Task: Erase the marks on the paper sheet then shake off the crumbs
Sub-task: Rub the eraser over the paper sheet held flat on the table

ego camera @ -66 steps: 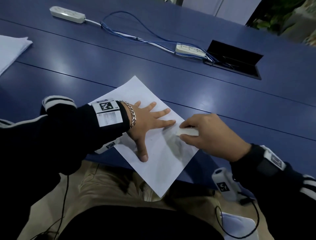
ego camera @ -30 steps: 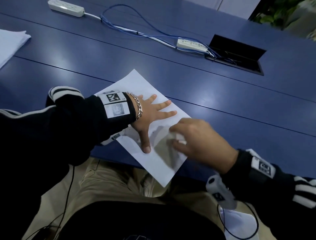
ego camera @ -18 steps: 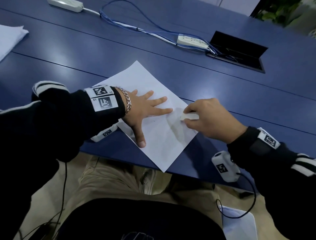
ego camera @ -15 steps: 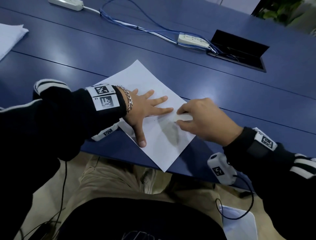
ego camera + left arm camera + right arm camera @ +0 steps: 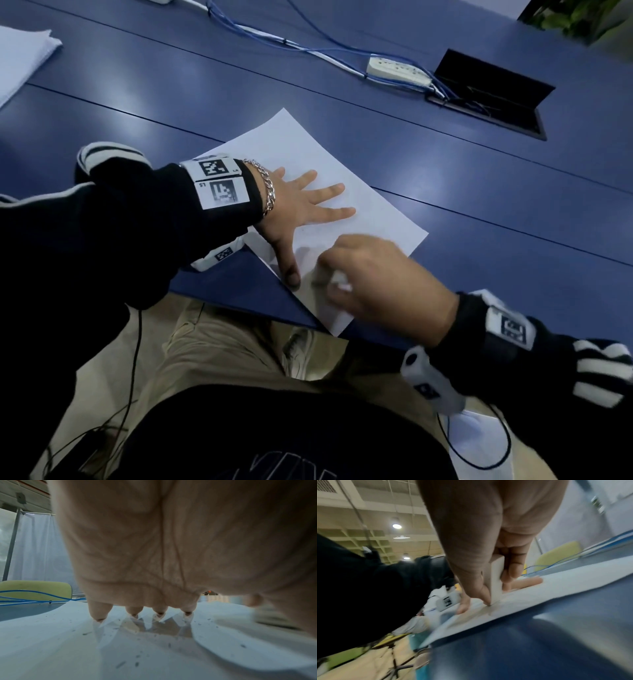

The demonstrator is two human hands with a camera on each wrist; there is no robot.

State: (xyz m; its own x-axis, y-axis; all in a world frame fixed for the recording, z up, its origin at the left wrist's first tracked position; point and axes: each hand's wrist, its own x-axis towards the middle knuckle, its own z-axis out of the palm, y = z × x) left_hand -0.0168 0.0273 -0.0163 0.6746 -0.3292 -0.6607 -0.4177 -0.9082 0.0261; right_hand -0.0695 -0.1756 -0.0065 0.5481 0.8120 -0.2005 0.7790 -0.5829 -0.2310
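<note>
A white paper sheet (image 5: 370, 205) lies skewed on the blue table, its near corner overhanging the table's front edge. My left hand (image 5: 301, 205) presses flat on it, fingers spread and thumb pointing toward me. My right hand (image 5: 373, 277) pinches a white eraser (image 5: 340, 279) between thumb and fingers, its lower end on the paper just right of my left thumb. In the right wrist view the eraser (image 5: 496, 580) stands upright with its tip on the sheet (image 5: 556, 586). Small grey crumbs (image 5: 137, 657) dot the paper (image 5: 51, 642) in the left wrist view.
A stack of white paper (image 5: 20, 58) sits at the far left of the table (image 5: 513, 222). Blue cables (image 5: 308, 41) run to a white power strip (image 5: 397, 70) beside an open black cable hatch (image 5: 493, 89). My lap lies below the table's front edge.
My right hand has moved with the eraser from the paper's right edge toward me and leftward, close to my left thumb. The left hand stays pressed on the sheet.
</note>
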